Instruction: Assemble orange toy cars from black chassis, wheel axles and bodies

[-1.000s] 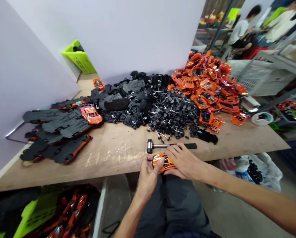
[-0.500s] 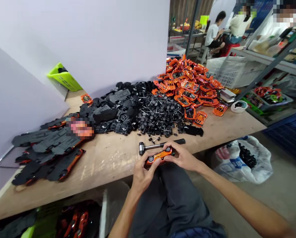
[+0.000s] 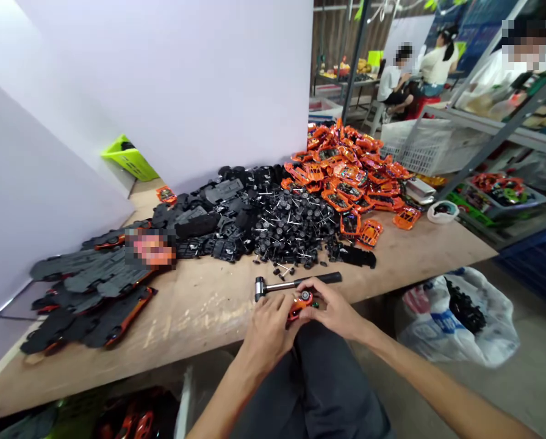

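An orange toy car (image 3: 295, 309) is held between both hands at the table's front edge, one wheel showing. My left hand (image 3: 269, 323) wraps over its left end and hides much of it. Around the right end, my right hand (image 3: 330, 309) grips with thumb and fingers. Just beyond the hands lies a hammer (image 3: 295, 283) with a metal head and black handle. Behind it is a heap of black wheels on metal axles (image 3: 295, 222). Orange car bodies (image 3: 350, 174) are piled at the back right, and black car bases (image 3: 218, 210) at the back left.
Several assembled cars (image 3: 103, 277) lie underside up on the wooden table (image 3: 199, 305) at left. A green basket (image 3: 133, 160) stands by the wall. A white plastic bag (image 3: 460, 317) of black parts sits below the table at right. Other people sit in the background.
My left hand has shifted along the car and now covers its left end, where a wheel showed before. The car is turned more end-on. The whole view has tilted slightly upward.
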{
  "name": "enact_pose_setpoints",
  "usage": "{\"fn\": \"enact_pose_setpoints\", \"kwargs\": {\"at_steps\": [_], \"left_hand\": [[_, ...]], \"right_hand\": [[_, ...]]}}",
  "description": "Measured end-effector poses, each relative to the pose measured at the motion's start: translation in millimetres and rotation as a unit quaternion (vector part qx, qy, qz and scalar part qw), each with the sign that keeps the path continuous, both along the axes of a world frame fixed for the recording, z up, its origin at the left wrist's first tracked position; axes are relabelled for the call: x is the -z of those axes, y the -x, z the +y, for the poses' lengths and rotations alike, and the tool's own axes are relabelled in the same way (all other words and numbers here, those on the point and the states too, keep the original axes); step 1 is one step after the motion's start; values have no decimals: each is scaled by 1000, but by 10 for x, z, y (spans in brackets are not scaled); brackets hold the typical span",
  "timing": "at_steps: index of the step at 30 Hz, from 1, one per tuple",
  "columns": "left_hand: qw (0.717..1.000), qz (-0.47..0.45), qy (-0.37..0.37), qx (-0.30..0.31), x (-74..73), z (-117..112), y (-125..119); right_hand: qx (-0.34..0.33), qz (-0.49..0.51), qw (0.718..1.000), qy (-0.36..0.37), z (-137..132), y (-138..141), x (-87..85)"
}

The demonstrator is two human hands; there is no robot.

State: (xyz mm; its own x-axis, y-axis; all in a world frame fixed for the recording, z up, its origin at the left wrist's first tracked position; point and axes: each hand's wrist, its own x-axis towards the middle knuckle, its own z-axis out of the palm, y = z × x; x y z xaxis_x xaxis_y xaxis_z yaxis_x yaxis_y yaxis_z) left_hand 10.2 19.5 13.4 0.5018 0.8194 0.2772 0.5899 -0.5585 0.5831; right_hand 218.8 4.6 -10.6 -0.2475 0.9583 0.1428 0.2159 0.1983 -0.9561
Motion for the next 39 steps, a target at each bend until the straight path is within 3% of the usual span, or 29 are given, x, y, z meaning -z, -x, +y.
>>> {"fn": "enact_pose_setpoints", "kwargs": {"at_steps": [7,10,12,15,19,21,22,25,31,34,39], "left_hand": [[998,-34,-20,-49,171,-104,-55],[993,-102,24,-60,134,-123,4],[972,-196,87,-100,63,-140,23],[878,-388,224,-166,-41,-174,-48],[724,-572,357,-142,-20,-190,-208],[698,-596,374,-136,41,-196,-201],[706,-586,375,-131,66,-203,-169],[769,-519,358,-109,73,-227,-22],[896,-330,275,-117,-76,-189,72],[912,-303,243,-136,-9,-163,36],[906,-312,244,-151,177,-170,16]], "right_hand": [[121,-24,990,-72,-104,136,97],[121,-19,990,-77,-151,139,24],[116,-12,990,-74,-184,122,-28],[137,24,988,-73,-224,181,-47],[155,71,984,-48,-205,365,-36],[138,32,988,-60,-167,364,-67],[120,0,990,-80,-147,327,-91],[57,-83,984,-145,-100,151,-177],[-35,-180,962,-201,-70,92,-306],[-56,-219,953,-200,-34,137,-320],[7,-141,985,-99,-2,88,-190]]}}
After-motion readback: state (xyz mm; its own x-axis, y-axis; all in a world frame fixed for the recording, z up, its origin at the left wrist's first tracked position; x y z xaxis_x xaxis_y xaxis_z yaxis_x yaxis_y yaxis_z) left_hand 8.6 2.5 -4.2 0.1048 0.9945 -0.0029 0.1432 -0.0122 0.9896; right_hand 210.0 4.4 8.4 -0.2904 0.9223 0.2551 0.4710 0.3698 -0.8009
